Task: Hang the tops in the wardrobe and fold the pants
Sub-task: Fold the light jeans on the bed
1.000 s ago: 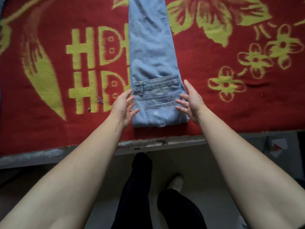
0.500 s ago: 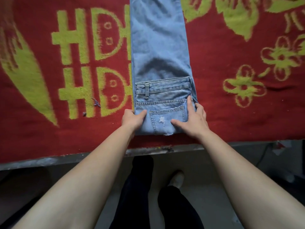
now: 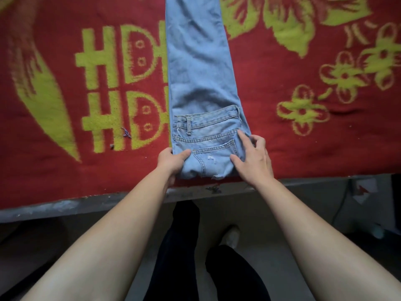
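Light blue jeans (image 3: 199, 72) lie lengthwise on a red blanket (image 3: 282, 131), legs stacked and running away from me out of the top of the frame. The waistband end, with a back pocket facing up, is doubled over at the near edge. My left hand (image 3: 171, 161) grips the left side of that doubled end, thumb on top and fingers under the fold. My right hand (image 3: 253, 157) holds the right side, thumb and forefinger spread on the denim, the other fingers curled round its edge.
The red blanket with yellow-green letters and flowers covers a bed or table whose grey edge (image 3: 65, 205) runs across in front of me. Below it are my dark trouser legs and a light shoe (image 3: 232, 235) on the floor. A cable and a small box (image 3: 362, 190) sit at right.
Both hands have come in from beside the jeans and taken hold of the sides of the doubled waistband end. The near fold has lifted slightly.
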Tool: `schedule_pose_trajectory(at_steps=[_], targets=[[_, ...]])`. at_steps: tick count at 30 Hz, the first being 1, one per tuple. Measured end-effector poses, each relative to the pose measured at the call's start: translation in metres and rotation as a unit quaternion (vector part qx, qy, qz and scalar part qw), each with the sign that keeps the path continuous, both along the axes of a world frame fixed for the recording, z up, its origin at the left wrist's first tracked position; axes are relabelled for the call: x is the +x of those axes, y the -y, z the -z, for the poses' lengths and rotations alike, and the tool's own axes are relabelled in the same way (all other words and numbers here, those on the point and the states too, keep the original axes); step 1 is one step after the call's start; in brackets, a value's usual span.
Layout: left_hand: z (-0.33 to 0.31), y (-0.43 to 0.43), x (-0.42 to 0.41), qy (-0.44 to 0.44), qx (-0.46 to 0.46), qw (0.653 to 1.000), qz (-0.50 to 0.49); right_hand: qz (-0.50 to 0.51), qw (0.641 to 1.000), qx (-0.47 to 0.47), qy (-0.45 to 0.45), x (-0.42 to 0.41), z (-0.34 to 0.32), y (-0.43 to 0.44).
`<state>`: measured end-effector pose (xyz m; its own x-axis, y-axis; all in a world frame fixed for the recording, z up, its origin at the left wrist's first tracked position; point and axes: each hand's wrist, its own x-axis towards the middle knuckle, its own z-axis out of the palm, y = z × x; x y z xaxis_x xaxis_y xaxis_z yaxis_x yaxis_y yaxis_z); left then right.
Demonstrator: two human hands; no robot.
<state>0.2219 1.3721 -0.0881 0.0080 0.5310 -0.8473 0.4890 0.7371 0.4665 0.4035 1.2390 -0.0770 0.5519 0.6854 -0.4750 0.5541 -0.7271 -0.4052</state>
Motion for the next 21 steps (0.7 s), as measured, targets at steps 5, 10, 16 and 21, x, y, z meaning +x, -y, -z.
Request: schedule_pose_trajectory(at_steps=[5,10,16,21], targets=[[-0.045,0.039,-0.012,0.056,-0.13,0.988,-0.057,-0.047,0.997,0.055,-0.004,-0.011,-0.037,0.047],[-0.071,0.081,-0.031,0.087,-0.212,0.97,-0.08,-0.176,0.977,0.106,-0.052,-0.02,-0.067,0.112],[-0.095,0.117,-0.051,0.048,-0.231,0.972,0.005,-0.243,0.959,0.145,-0.021,-0.021,-0.096,0.146],[-0.116,0.092,-0.044,-0.007,-0.199,0.98,0.028,-0.207,0.976,0.056,-0.036,-0.004,-0.122,0.106]])
